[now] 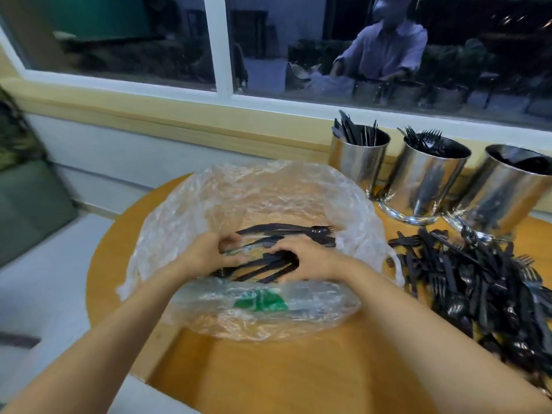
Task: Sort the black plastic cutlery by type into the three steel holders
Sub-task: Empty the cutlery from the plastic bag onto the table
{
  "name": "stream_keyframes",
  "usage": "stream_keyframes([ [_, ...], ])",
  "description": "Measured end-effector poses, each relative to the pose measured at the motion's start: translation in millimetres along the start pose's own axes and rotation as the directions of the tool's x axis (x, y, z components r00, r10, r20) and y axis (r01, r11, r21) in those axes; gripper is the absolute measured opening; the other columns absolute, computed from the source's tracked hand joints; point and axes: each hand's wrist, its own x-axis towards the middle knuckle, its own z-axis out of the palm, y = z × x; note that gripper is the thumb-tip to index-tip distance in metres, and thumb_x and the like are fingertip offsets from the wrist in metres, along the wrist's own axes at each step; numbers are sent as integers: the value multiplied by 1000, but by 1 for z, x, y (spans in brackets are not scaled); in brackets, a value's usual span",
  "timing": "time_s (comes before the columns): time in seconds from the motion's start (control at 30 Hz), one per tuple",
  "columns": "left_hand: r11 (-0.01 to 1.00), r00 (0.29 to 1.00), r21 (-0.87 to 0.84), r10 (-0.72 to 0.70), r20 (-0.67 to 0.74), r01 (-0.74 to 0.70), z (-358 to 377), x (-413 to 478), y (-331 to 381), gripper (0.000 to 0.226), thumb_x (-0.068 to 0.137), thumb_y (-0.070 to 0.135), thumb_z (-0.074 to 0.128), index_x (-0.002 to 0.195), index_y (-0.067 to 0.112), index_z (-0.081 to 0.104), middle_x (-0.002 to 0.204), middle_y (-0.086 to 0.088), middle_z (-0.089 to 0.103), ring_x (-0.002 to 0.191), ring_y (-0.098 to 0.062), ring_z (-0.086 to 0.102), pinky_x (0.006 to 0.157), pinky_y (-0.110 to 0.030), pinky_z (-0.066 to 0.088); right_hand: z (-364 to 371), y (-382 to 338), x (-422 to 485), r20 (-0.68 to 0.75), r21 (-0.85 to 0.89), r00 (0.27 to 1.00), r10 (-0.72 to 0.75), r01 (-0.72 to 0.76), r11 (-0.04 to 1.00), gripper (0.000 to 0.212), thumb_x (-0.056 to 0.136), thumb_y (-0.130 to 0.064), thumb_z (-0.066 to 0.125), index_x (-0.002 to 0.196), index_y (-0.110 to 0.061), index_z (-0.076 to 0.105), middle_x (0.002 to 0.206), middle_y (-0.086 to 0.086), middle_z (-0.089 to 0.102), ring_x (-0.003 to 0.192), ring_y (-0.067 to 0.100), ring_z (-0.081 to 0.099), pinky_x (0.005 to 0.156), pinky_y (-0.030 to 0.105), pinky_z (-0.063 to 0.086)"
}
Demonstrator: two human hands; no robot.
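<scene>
Right hand (310, 259): fingers curled over a bundle of black handles, grasping it. Left hand (206, 256): fingers and thumb curled close together at the same bundle; can't tell whether they pinch a piece, the film or nothing. Both hands are inside the clear plastic bag (254, 192), which lies open and crumpled. The bagged cutlery (286, 230) is a small flat cluster, with one fork's tines readable at its far end. A green patch (260, 300) shows through the near fold; print is illegible.

The bag sits on a round counter (298, 369) with a smooth orange-brown wood look. To the right of the bag is a loose pile (478, 279) of glossy black forks and other pieces, tangled, cut off by the frame edge.

Three polished steel cylinders stand at the far right: left holder (357, 162) with knife-like handles upright, middle holder (427, 177) with forks tines-up, right holder (504, 192) with dark contents, type unreadable.

Behind them, a yellow ledge (149, 109) and a white-framed window (134, 34), dark, reflecting a person. A grey-green cushion (27, 204) sits at far left, blurred.
</scene>
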Motion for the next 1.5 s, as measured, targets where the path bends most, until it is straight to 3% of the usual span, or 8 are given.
stream_keyframes([
  [0.1,974,995,208,95,13,-96,6,-6,-8,94,57,89,57,130,30,58,126,13,58,116,-10,55,93,-26,45,9,5,14,-46,-116,998,42,-47,992,66,80,-50,72,137,-27,49,136,-3,47,123,18,39,103,36,33],
  [0.23,947,986,282,164,-8,-155,17,-12,-25,116,46,105,31,138,35,49,142,9,51,128,-13,47,105,-32,36,12,7,28,-301,-140,947,116,-164,976,33,88,-41,67,117,-28,61,115,-4,59,109,19,54,89,37,43],
  [0.43,973,961,164,191,-199,-160,14,-18,-22,51,82,45,74,125,20,63,130,1,58,118,-19,54,95,-26,41,1,14,32,-368,-4,928,62,-68,998,31,88,-32,69,116,-18,66,114,1,65,108,20,56,92,36,44],
  [0.63,977,968,212,64,-243,-11,10,33,4,34,97,7,56,131,6,58,127,-14,63,116,-30,58,97,-36,46,-5,32,50,-376,-82,895,240,-290,954,29,95,-21,59,123,-17,62,118,7,66,110,28,58,90,39,49],
  [0.8,945,991,317,-37,-132,78,12,54,-1,17,94,12,62,110,7,65,108,-14,66,96,-30,61,84,-38,50,-8,36,58,-348,-97,891,291,-343,934,21,89,-14,65,109,-17,68,109,9,67,104,29,59,89,39,49],
  [0.97,985,922,162,108,-371,-50,8,44,3,3,100,12,49,101,10,50,87,-9,58,76,-28,56,67,-44,50,-14,39,48,-461,-60,837,296,-363,930,13,97,-13,45,100,-16,57,96,6,62,94,29,55,82,39,41],
  [1.3,960,995,268,93,-24,-84,21,32,-3,40,81,47,74,93,15,53,73,3,51,68,-17,50,56,-32,34,-19,26,35,-468,219,873,138,-37,975,14,99,-23,53,97,-9,57,74,5,56,62,13,46,55,22,33],
  [1.5,944,998,326,46,43,-57,18,32,-2,31,93,28,63,74,22,40,70,3,47,73,-21,49,62,-32,35,-15,36,30,-195,-176,969,153,-188,966,39,82,-40,73,110,-15,63,103,2,64,95,21,58,77,36,48],
])
